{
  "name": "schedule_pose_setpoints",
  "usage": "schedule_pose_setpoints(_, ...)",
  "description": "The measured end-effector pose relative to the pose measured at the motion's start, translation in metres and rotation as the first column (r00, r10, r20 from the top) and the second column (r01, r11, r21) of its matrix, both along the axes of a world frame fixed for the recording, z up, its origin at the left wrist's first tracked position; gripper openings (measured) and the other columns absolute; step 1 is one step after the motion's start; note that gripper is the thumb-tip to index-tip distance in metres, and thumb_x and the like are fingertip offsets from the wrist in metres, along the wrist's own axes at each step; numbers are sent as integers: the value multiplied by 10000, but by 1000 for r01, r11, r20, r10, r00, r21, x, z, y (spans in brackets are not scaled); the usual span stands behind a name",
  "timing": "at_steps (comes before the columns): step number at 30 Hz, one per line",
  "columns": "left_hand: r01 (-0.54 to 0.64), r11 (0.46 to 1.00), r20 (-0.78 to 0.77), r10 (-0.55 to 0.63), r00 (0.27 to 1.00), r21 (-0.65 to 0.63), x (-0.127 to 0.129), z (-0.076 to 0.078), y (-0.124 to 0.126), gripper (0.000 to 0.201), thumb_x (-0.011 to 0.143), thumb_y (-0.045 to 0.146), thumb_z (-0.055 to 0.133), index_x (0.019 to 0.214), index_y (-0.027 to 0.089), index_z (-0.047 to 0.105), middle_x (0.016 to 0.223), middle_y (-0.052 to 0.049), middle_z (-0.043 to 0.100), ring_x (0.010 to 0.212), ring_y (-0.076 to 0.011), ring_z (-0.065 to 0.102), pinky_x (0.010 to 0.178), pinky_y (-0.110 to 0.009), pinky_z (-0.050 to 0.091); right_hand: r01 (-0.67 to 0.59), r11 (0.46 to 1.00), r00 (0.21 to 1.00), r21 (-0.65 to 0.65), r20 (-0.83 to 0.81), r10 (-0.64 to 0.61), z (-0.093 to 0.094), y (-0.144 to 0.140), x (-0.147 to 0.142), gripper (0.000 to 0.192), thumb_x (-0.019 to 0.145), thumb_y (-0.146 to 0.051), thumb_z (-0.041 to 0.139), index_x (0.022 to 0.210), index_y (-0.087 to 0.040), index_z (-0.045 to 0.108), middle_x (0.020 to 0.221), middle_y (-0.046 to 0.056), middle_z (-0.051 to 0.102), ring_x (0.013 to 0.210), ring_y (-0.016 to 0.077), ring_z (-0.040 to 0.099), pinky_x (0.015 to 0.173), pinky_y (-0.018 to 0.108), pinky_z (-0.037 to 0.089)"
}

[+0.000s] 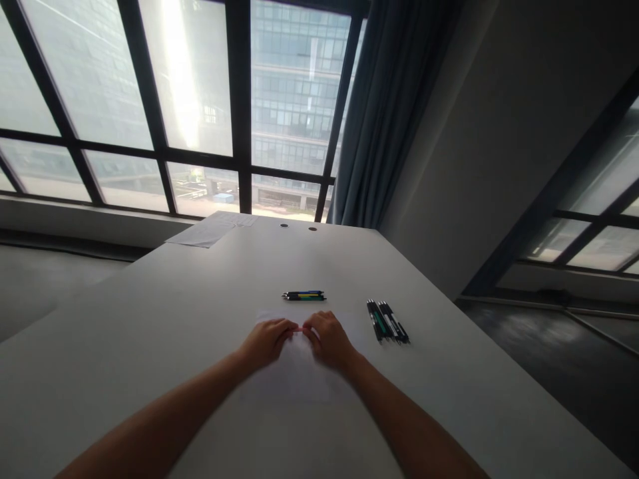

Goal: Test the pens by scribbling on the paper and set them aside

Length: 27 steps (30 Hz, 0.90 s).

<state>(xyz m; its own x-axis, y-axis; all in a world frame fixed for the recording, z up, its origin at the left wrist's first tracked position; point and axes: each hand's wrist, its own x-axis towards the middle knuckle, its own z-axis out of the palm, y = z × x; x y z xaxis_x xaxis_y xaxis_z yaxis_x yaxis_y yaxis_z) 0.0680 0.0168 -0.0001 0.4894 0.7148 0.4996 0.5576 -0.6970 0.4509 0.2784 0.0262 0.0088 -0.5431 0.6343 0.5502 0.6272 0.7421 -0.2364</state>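
Observation:
Above a white sheet of paper, my left hand and my right hand meet with fingertips pinched. Between them shows a small slim pinkish-red piece, gripped from both ends. Most of it is covered by the fingers, so its kind cannot be made out. Just beyond the hands lies a small group of pens, side by side, with blue, yellow and green on them. To the right of my right hand, another group of dark pens lies slanted on the table, one with a green part.
The white table stretches away toward tall windows. Printed sheets lie at its far left corner. Two dark round spots sit near the far edge. A blue-grey curtain hangs behind, beside a wall.

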Motion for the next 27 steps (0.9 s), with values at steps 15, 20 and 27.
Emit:
schedule_pose_setpoints(15, -12, 999, -27, 13, 1000, 32, -2, 4, -3, 274, 983, 276, 420, 1094, 220, 664, 969, -54, 731, 881, -174, 683, 800, -276, 526, 4, 1000, 999, 22, -31, -4, 1, -1, 1, 320, 1009, -316, 365, 810, -184, 578, 759, 67, 616, 741, 197, 530, 728, 342, 357)
schedule_pose_setpoints(20, -15, 999, -47, 17, 999, 48, -2, 4, -4, 265, 985, 275, 423, 1090, 218, 660, 963, -52, 731, 880, -176, 683, 792, -278, 523, -29, 999, 1000, 26, -7, 29, 4, -5, -2, 293, 1006, -321, 377, 852, -180, 582, 819, 73, 632, 768, 198, 527, 731, 343, 356)
schedule_pose_setpoints(27, -15, 997, -42, 18, 999, 71, -2, 4, -5, 261, 988, 285, 432, 1103, 211, 654, 961, -51, 735, 855, -172, 688, 773, -272, 522, -28, 999, 1000, 35, -5, 28, 8, -6, -2, 297, 1006, -315, 377, 836, -182, 582, 794, 68, 629, 744, 194, 513, 725, 343, 338)
